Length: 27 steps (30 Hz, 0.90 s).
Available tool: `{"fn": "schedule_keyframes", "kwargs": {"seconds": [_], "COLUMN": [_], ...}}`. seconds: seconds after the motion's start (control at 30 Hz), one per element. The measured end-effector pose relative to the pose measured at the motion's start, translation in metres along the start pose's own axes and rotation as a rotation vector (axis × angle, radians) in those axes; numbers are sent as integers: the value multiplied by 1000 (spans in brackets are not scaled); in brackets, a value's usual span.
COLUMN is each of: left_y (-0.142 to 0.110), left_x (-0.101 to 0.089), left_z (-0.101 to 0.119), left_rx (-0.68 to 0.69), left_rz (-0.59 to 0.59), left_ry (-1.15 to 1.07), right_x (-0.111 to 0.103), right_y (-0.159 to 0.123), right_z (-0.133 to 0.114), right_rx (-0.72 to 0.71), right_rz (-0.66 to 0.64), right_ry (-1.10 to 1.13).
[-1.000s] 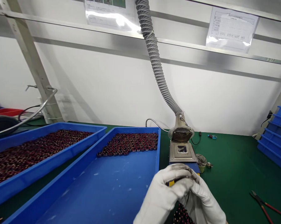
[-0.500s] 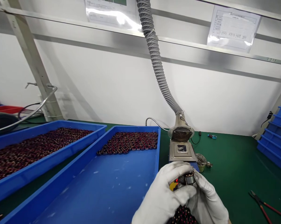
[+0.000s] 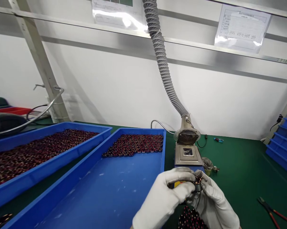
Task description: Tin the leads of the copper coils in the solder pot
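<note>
My left hand (image 3: 160,195), in a white glove, pinches a small round dark part (image 3: 198,185) between thumb and fingers. The part has a smooth metal-looking rim and copper-coloured spots on its upper face. From the other side, my right hand (image 3: 215,200), also gloved, has its fingertips closed at the same part. The fingertips hide some of it. Below the hands lies a heap of similar dark parts (image 3: 191,219) with pink and pale spots. Just beyond the hands stands a metal-topped box (image 3: 179,155) with a small square well of shiny metal, like a solder pot.
A blue tray (image 3: 105,190) on the left holds rows of parts at its far end; another blue tray (image 3: 102,129) beside it is full of them. A grey hose (image 3: 168,76) hangs over the box. Red-handled cutters (image 3: 267,206) and stacked blue trays (image 3: 281,143) are right.
Both hands have shifted slightly right and down in view with the part, which now tips its spotted face more toward me. The fingers have changed their hold, and the whole view has moved slightly.
</note>
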<state>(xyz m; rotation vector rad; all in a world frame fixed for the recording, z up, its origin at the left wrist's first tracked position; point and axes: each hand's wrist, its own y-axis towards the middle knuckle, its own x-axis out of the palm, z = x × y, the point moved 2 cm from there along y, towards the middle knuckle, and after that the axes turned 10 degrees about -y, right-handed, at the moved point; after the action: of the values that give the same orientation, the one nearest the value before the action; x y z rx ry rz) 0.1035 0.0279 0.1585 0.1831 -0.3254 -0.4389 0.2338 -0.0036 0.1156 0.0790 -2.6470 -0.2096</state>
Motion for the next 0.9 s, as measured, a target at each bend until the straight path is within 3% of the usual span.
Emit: {"fn": "schedule_keyframes", "kwargs": {"seconds": [0.2, 0.3, 0.37, 0.5, 0.57, 0.63, 0.73, 0.8, 0.83, 0.9], "left_y": [-1, -4, -6, -7, -8, -9, -11, -10, -8, -3], "left_x": [3, -5, -8, 2, 6, 6, 0, -2, -1, 8], "left_z": [-4, 3, 9, 11, 10, 11, 13, 14, 12, 5], "left_rx": [165, 268, 240, 55, 115, 233, 337, 293, 232, 64], "left_rz": [29, 181, 233, 32, -13, 19, 149, 214, 192, 26], "left_ry": [-175, -336, -267, 29, 45, 30, -46, -95, -116, -167], "right_x": [-30, -33, -29, -19, -15, -12, -7, -1, 3, 12], "right_y": [18, 17, 14, 10, 8, 6, 0, -6, -9, -16], "right_z": [10, 9, 8, 7, 7, 5, 1, -1, -1, 2], "right_rx": [-67, -82, -132, -262, -288, -332, -486, -655, -751, -938], "right_rz": [23, 16, 53, 153, 179, 238, 387, 450, 482, 565], "right_ry": [-194, -257, -297, -378, -394, -426, -547, -683, -762, -927]}}
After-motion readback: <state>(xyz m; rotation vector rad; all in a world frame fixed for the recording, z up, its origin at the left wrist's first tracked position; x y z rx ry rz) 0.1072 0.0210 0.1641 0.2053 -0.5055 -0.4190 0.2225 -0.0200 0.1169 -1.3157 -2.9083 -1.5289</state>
